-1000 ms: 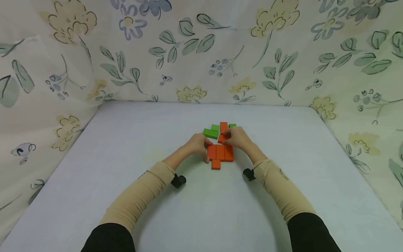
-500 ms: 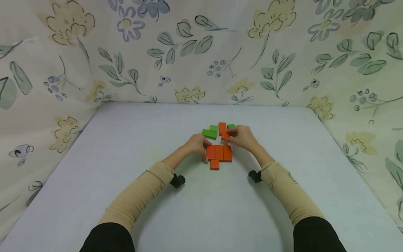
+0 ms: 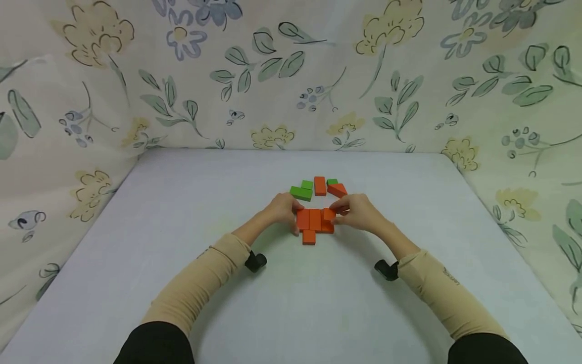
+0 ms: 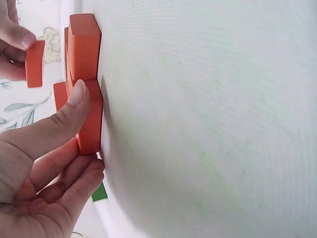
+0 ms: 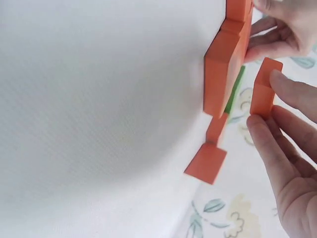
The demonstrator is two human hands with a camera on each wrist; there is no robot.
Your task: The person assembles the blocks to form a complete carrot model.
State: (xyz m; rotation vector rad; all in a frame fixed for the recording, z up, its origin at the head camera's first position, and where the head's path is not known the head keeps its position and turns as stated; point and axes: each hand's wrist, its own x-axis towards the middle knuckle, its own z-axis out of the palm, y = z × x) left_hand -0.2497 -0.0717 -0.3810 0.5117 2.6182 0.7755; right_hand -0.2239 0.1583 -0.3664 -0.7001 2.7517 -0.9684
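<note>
In the head view, several orange blocks lie side by side in a row [image 3: 315, 220] on the white table, with a small orange block [image 3: 309, 237] against its near edge. My left hand [image 3: 283, 208] grips the row's leftmost block [image 4: 91, 116], thumb at the near end and fingers at the far end. A small orange block [image 5: 264, 94] is pinched between the thumb and fingers of my right hand [image 3: 359, 210]. That block is held up off the table, and in the head view it overlaps the row's right end.
Behind the row lie an orange rectangular block [image 3: 320, 186], an angled orange block [image 3: 336, 190] and a few green blocks [image 3: 301, 193]. Black wrist cameras [image 3: 255, 262] stick out from both sleeves. A floral cloth [image 3: 273, 65] hangs behind the table.
My right hand has taken the small orange block from beside the back blocks and brought it nearer, over the row. The angled orange block has come into view. My left hand has stayed put.
</note>
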